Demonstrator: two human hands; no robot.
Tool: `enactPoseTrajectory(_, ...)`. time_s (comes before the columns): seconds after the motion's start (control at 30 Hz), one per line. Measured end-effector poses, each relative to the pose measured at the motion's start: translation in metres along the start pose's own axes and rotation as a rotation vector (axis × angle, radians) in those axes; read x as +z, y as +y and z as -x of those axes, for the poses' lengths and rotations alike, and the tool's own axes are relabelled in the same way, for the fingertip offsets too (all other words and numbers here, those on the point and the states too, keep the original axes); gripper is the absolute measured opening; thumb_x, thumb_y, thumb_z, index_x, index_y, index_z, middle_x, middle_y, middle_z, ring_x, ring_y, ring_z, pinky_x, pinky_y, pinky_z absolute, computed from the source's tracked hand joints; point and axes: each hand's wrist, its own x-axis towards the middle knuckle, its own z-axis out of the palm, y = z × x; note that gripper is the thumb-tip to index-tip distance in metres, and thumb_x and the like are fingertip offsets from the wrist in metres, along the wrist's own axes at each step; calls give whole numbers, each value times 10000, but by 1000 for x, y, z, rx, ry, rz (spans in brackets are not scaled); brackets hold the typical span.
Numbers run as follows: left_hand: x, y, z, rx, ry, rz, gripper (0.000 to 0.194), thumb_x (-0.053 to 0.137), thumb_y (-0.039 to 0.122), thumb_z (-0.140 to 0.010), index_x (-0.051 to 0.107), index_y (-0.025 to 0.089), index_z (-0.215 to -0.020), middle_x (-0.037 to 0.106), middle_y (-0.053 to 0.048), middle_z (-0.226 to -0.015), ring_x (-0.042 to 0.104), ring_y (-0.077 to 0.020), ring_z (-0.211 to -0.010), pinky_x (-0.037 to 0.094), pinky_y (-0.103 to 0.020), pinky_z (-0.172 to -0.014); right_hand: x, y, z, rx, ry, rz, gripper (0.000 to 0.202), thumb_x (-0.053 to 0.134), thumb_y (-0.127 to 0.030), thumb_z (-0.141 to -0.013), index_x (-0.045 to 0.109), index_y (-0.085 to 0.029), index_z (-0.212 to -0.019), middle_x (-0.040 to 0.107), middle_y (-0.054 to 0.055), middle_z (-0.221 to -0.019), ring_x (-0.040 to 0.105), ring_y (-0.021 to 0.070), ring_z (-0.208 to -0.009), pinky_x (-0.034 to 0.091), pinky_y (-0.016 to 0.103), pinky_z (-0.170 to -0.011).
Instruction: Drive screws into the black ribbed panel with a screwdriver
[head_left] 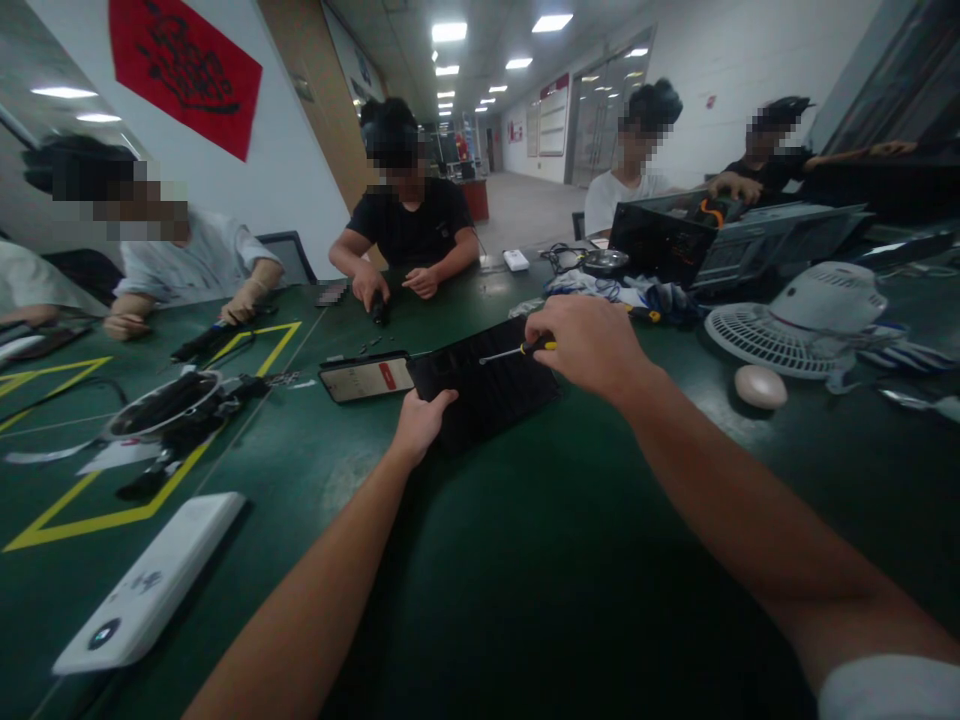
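The head view looks down on a dark green table (pixel 465 560) where the person works on a flat black device (pixel 487 385) lying near the middle. The left hand (pixel 420 420) grips the near left edge of this device, with the thumb on top and the fingers closed around the edge. The right hand (pixel 592 345) is closed around a screwdriver (pixel 517 351) with a yellow and black handle, and its metal tip points left, over the top of the device. A phone (pixel 366 378) with a lit screen lies just beside the device, on its left. A white fan (pixel 802 315) lies to the right, and a white power bank (pixel 150 585) lies near the left corner. Other people sit around the far side of the table.
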Motion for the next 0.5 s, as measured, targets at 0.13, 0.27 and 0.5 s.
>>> enactPoseTrajectory(0.13,0,0,0,7,5,-17,449,918,402,-608,776,167,-963,822,-107,-924,790,-317,-889,629,-477,-933,1,0,0,27,2,-2,158,762,-237,-921,849,-268,-1050,781,74,-1097,689,295,-1029,414,395,-766)
enactPoseTrajectory(0.27,1,1,0,12,5,-20,426,906,395,-599,774,165,-932,812,-92,-892,783,-311,-884,624,-471,-945,2,-1,0,59,-9,10,146,765,-268,-925,860,-264,-1035,791,83,-1105,697,305,-1030,422,397,-760)
enactPoseTrajectory(0.5,2,3,1,26,-4,-8,398,897,381,-606,777,169,-920,808,-85,-879,779,-306,-881,623,-463,-938,-3,-3,0,156,-68,10,202,719,-377,-968,866,-270,-1055,821,103,-1135,724,349,-1072,448,426,-766)
